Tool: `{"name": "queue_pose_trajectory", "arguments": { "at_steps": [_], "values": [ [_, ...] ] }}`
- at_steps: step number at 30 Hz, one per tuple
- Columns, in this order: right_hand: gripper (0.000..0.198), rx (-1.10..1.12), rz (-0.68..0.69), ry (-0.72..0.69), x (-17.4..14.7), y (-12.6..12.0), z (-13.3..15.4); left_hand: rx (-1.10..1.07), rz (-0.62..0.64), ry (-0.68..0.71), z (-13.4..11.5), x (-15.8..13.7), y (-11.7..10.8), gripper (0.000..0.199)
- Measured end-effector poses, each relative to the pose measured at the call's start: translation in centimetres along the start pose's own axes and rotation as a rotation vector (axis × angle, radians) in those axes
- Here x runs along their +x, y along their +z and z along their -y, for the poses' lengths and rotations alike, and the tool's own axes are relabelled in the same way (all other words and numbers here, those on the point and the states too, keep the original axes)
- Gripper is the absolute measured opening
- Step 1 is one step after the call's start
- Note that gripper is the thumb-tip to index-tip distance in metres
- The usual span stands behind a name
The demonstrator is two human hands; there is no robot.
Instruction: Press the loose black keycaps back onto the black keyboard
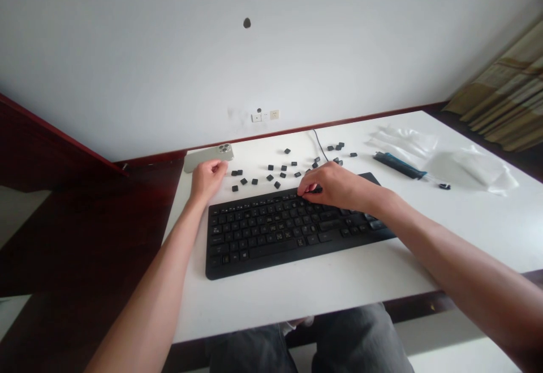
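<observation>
A black keyboard (263, 231) lies at a slant on the white table, with dark keycaps over most of it. My right hand (331, 185) is over its upper edge, right of the middle, thumb and fingers pinched together at the top key row. Whatever is between those fingertips is too small or hidden to make out. Beyond the keyboard, several loose black keycaps (270, 178) are scattered. My left hand (207, 179) rests in a loose fist at the table's left side, just in front of a pale phone (207, 157), with nothing visible in it.
A dark blue packet (399, 165) and crumpled clear plastic bags (479, 169) lie on the right of the table (292, 294). One small black piece (444, 186) sits near them. The cable (320, 144) runs back toward the wall, which has sockets (265, 116).
</observation>
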State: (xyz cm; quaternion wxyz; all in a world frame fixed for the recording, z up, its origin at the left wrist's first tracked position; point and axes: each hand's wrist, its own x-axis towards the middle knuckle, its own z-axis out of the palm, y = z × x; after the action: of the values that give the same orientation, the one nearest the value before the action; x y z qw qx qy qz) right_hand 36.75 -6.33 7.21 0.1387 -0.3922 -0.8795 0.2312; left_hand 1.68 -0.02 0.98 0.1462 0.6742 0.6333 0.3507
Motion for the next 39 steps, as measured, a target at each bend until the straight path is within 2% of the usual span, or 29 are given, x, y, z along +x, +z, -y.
{"name": "queue_pose_trajectory", "arguments": {
  "at_steps": [18,34,39],
  "values": [
    [0.017,-0.095,0.020,-0.037,-0.1,0.2,0.8,-0.006,-0.008,-0.011,0.0,-0.1,0.1,0.039],
    [0.016,0.062,0.005,-0.010,0.1,0.3,-0.4,-0.016,-0.013,0.013,0.1,0.0,0.2,0.038],
    [0.016,0.206,0.044,0.091,0.5,0.1,-1.2,-0.043,-0.013,0.030,0.1,0.0,0.2,0.038]
  ]
}}
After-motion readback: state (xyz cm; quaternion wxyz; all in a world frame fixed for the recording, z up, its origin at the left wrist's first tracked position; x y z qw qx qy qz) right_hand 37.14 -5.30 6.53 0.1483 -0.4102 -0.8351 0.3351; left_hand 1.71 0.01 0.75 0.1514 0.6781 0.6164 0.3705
